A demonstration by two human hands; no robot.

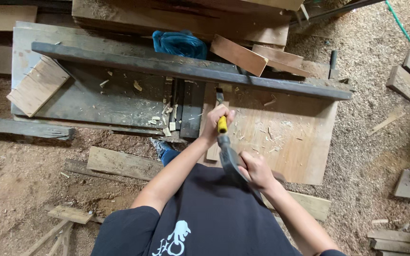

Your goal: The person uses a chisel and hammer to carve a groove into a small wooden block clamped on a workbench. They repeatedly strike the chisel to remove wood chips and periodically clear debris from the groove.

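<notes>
My left hand (216,122) grips a chisel (221,110) with a yellow handle, its blade pointing down onto a narrow wooden piece (214,149) on a plywood sheet (300,142). My right hand (256,170) is closed on the handle of a hammer (228,154), whose dark head rests right at the chisel's yellow end. Wood chips lie scattered around the chisel tip.
A long dark beam (176,70) crosses above the work. A blue plastic bag (179,43) and short wood offcuts (243,56) lie behind it. A pale board (36,86) leans at left. Planks (119,163) and sawdust cover the ground around me.
</notes>
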